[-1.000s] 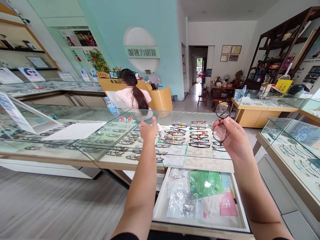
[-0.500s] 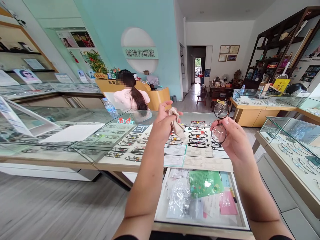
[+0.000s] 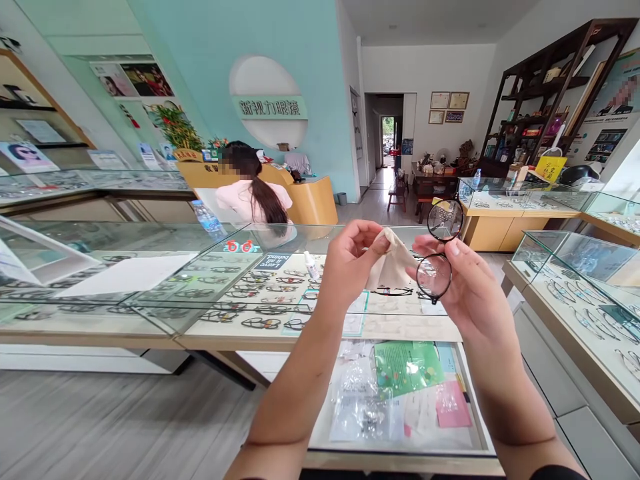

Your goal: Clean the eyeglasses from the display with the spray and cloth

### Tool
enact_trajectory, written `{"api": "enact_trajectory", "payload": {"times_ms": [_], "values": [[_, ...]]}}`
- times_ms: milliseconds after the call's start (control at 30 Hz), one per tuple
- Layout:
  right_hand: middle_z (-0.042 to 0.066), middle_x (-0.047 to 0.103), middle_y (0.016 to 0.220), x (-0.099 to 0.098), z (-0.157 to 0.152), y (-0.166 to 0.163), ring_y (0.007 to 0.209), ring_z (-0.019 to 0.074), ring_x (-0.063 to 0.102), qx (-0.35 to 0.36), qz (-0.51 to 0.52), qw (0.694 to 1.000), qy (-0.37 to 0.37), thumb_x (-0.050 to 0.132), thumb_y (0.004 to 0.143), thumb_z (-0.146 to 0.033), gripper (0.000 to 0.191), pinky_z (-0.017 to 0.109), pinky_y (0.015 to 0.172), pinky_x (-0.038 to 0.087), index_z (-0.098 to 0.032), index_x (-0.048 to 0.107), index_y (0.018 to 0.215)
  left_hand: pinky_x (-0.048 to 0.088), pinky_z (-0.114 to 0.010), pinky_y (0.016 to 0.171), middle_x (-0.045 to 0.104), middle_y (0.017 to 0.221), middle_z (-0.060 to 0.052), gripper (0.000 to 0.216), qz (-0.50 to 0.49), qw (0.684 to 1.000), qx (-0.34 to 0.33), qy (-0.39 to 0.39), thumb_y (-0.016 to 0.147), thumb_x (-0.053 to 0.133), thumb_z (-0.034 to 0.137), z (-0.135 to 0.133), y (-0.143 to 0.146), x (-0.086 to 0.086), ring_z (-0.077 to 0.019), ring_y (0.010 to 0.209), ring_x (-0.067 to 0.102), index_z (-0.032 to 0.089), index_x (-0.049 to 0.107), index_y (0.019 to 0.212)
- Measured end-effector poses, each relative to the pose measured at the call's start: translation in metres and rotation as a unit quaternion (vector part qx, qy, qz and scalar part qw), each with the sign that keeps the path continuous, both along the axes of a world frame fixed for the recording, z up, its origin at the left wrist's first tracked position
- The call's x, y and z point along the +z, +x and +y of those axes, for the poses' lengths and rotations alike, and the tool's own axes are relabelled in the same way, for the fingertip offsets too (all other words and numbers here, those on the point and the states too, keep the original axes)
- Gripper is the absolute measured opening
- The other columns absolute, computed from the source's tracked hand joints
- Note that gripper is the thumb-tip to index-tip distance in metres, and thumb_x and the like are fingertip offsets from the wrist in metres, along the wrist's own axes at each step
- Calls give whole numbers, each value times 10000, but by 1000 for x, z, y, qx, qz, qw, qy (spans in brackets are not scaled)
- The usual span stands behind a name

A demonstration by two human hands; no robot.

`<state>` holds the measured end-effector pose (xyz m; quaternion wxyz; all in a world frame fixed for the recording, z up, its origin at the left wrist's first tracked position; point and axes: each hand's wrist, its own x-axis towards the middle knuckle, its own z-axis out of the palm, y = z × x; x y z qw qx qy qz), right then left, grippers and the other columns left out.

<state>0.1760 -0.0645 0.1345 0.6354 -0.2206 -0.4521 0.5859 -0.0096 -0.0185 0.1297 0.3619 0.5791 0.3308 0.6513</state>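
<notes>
My left hand (image 3: 356,257) pinches a beige cleaning cloth (image 3: 390,267) by its top edge, and the cloth hangs down between my two hands. In my right hand (image 3: 473,287) is a pair of round, dark-rimmed eyeglasses (image 3: 434,276), gripped near the bridge and turned so one lens is above the other. The fingertips of that hand show behind the lower lens, close to the cloth's right edge; whether they touch it I cannot tell. Beneath both hands lies a glass display counter (image 3: 280,327) with rows of eyeglass frames (image 3: 263,323) inside.
A small white bottle (image 3: 311,265) stands left of my left wrist. Below the counter, an open drawer (image 3: 320,437) holds plastic packets and a green card (image 3: 407,367). A person in pink (image 3: 255,193) sits beyond the counter. Another glass case (image 3: 580,293) stands at the right.
My left hand has moved right towards the eyeglasses, and the crumpled cloth now hangs spread out. The white bottle has come into sight. The view has shifted slightly.
</notes>
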Motion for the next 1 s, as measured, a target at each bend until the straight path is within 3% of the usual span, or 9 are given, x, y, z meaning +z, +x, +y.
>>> {"api": "enact_trajectory", "payload": {"times_ms": [133,300,467,533,667,767,867,1000], "values": [[38,823,1277,0,6,-2,1264,271,733,7,-1,1000,-1,986,755,-518,344,390,916,697,-271,750,796,582,-264,747,780,904,-25,500,1,998,-56,-28,731,977,567,-4,0,2,-161,831,725,207,721,965],[30,852,1147,-1,11,-4,941,188,772,25,-4,1000,-7,1024,705,-496,359,325,876,652,-254,764,759,552,-251,630,760,888,-2,454,-22,989,-118,-85,755,960,500,2,-5,-1,-142,721,694,228,706,1015],[32,859,1088,-6,20,-3,919,184,772,-2,15,1000,-13,1018,709,-493,351,328,892,641,-254,773,789,525,-280,578,744,838,-14,397,-41,967,-163,-194,750,942,457,21,-8,-9,-181,694,703,231,710,979],[32,857,1069,-7,24,-1,917,176,773,-15,23,1000,-13,1012,715,-502,349,310,872,640,-251,789,813,529,-284,585,742,852,-29,405,-39,964,-172,-197,759,931,516,25,-9,-10,-186,718,705,224,707,928],[33,856,1065,-9,27,1,881,172,765,-45,20,999,-4,976,766,-512,322,303,801,642,-252,806,849,590,-326,669,744,923,-76,689,-10,966,-204,-158,819,717,883,23,-12,-6,-220,817,734,211,724,967],[41,858,1079,-9,26,2,897,189,770,-67,16,998,5,949,802,-509,297,326,811,647,-255,806,864,612,-333,769,758,1075,-91,774,80,962,-227,-133,660,901,833,14,-15,-4,-230,949,741,216,732,1097],[47,857,1083,-8,24,2,910,196,770,-75,20,997,4,947,799,-501,295,329,803,644,-247,804,845,606,-342,826,751,1172,-90,768,179,954,-209,-116,597,1046,601,3,-15,-4,-223,995,731,239,699,1178],[41,850,1078,-6,21,1,944,191,770,-74,28,997,2,957,786,-487,292,317,815,638,-243,802,829,594,-395,849,746,1201,-90,706,236,964,-97,-79,680,1015,535,-14,-6,-3,-247,992,731,271,645,1221]]}}
